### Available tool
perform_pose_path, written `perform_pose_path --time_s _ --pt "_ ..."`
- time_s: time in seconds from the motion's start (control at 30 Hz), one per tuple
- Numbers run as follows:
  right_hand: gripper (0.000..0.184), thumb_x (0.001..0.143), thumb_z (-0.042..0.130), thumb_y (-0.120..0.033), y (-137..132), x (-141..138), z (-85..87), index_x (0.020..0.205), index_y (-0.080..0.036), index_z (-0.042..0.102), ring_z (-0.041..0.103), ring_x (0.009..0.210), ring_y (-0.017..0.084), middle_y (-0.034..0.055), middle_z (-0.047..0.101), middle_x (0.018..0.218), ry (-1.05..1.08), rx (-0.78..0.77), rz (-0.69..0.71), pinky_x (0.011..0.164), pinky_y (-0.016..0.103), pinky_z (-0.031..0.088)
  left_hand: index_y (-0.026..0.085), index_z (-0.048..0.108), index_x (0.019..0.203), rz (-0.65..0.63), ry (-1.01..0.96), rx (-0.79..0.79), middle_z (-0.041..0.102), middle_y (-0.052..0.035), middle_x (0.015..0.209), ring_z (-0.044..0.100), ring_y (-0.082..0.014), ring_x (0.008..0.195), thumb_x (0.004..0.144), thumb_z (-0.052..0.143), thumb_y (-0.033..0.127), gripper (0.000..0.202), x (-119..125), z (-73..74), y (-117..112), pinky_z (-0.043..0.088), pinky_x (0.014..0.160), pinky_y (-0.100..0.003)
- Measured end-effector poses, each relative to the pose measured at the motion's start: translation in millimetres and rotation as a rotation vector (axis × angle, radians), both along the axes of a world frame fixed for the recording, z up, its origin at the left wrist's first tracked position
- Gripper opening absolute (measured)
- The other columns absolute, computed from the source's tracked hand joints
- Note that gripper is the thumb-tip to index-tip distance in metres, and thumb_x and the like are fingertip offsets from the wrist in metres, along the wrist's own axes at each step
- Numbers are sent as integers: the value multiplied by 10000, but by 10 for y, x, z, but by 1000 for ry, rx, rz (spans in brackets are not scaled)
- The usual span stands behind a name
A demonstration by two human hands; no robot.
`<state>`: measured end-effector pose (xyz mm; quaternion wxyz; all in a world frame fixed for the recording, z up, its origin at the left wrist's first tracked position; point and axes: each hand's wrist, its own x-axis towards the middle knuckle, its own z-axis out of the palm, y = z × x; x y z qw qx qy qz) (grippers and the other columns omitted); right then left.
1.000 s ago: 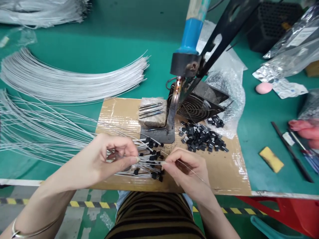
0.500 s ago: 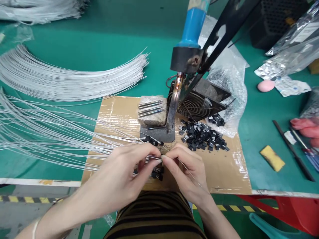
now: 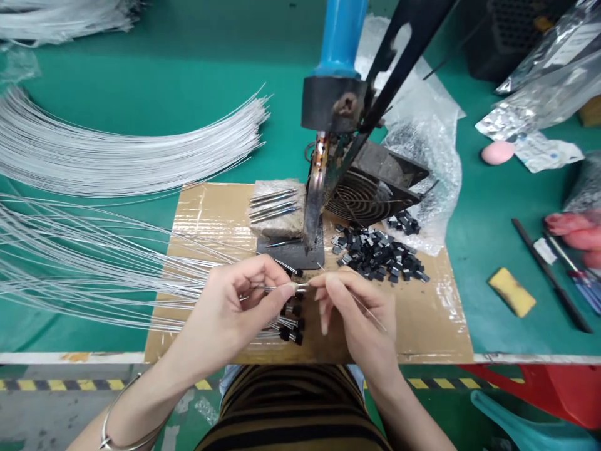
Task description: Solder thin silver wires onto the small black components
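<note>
My left hand (image 3: pixel 248 307) pinches a thin grey-white wire between thumb and forefinger, above the cardboard. My right hand (image 3: pixel 361 307) is closed at the wire's end (image 3: pixel 302 285), its thumb and forefinger pressed together; a thin strand like solder wire (image 3: pixel 370 311) runs across its palm. What exactly sits at the fingertips is too small to tell. Below the hands lie black connectors with wires attached (image 3: pixel 291 335). Just beyond them stands a soldering iron (image 3: pixel 340 44) with a blue handle, held tip-down by a black bracket (image 3: pixel 394 69).
Loose black connectors (image 3: pixel 380 254) are heaped right of the iron, before a small fan (image 3: pixel 370 191). Several metal tips lie on a pale block (image 3: pixel 277 213). Wire bundles (image 3: pixel 131 156) spread left. A yellow sponge (image 3: pixel 511 292) and a black stick (image 3: pixel 554 275) lie right.
My hands have moved slightly apart, and the fingers of my right hand have shifted along the wire. The whole view has shifted a little.
</note>
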<state>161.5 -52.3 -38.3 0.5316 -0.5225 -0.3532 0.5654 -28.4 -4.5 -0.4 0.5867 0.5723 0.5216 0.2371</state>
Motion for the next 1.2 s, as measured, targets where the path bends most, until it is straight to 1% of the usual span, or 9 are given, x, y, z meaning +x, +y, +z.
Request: perform_pose_path --time_s 0.07,0.13,0.33,0.47,0.6,0.7,0.8,1.0,1.2 --pt "200 1004 732 -381 -2 -33 4 996 -236 868 653 530 95 23 739 835 68 -23 24 492 220 580 210 705 819 14 5 10 601 5 667 463 -120 557 976 694 400 247 -8 -29 -12 310 491 -256" --pt "173 989 755 -366 -10 -70 -2 1014 -244 874 672 555 99 28 761 850 147 -39 37 515 214 601 212 711 822 31 21 27 626 -3 684 489 -124 567 971 705 413 250 -9 -48 -17 318 494 -260" --pt "130 955 802 -343 -32 -127 -37 1008 -251 876 646 525 86 3 750 785 328 -93 62 508 201 584 222 715 833 46 16 47 669 -9 701 544 -135 588 976 708 402 230 24 -32 -42 365 509 -269" --pt "110 942 819 -330 -27 -132 -51 1001 -255 874 660 533 91 -2 763 767 377 -116 66 502 191 577 223 713 832 63 -5 50 662 3 683 539 -128 583 982 709 360 203 45 -6 -70 371 505 -258" --pt "82 933 833 -311 -29 -135 -50 976 -256 875 660 523 79 -13 761 735 410 -120 55 496 166 571 213 720 840 62 21 62 702 -15 721 602 -141 621 984 701 342 194 61 3 -89 417 530 -254" --pt "75 928 839 -313 -25 -129 -33 948 -250 876 659 513 64 -20 758 711 440 -141 56 494 141 566 207 721 842 84 6 70 711 -10 724 610 -131 620 978 699 294 163 82 10 -101 429 536 -236" --pt "93 892 868 -323 -1 -118 -6 891 -231 875 650 491 62 -20 749 682 483 -181 49 458 131 556 197 724 835 87 1 81 712 -11 716 609 -126 611 969 700 265 151 92 14 -110 439 535 -223" --pt "166 814 906 -320 58 -104 37 735 -187 844 622 418 60 -19 725 621 563 -253 53 403 131 535 188 731 803 70 41 129 714 -24 692 601 -128 585 955 706 279 178 85 8 -124 439 503 -213" --pt "133 840 888 -316 30 -115 21 812 -188 866 640 439 58 -15 737 647 569 -242 44 433 129 563 191 730 809 94 46 167 708 -13 680 603 -122 570 958 698 253 164 118 0 -137 431 496 -211"
